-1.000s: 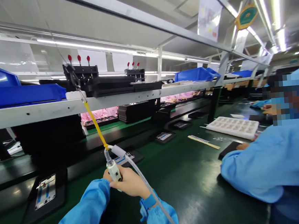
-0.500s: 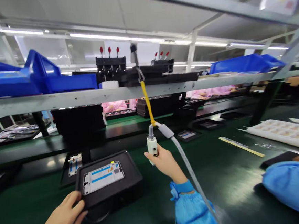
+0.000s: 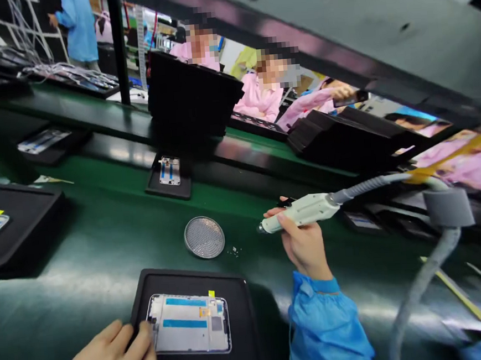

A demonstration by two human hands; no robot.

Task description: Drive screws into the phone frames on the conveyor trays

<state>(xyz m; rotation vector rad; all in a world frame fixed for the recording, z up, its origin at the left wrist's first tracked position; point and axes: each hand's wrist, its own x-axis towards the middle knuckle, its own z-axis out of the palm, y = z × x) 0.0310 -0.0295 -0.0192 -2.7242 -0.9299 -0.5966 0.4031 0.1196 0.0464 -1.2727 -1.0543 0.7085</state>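
One black tray (image 3: 240, 313) holds a white frame (image 3: 190, 335).

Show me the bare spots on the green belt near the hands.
Widest bare patch: green belt between the big black tray on the left, the round metal mesh disc and the near black tray holding a white frame. Crowded right of the right hand with its white pen-shaped tool, where the grey hose hangs.
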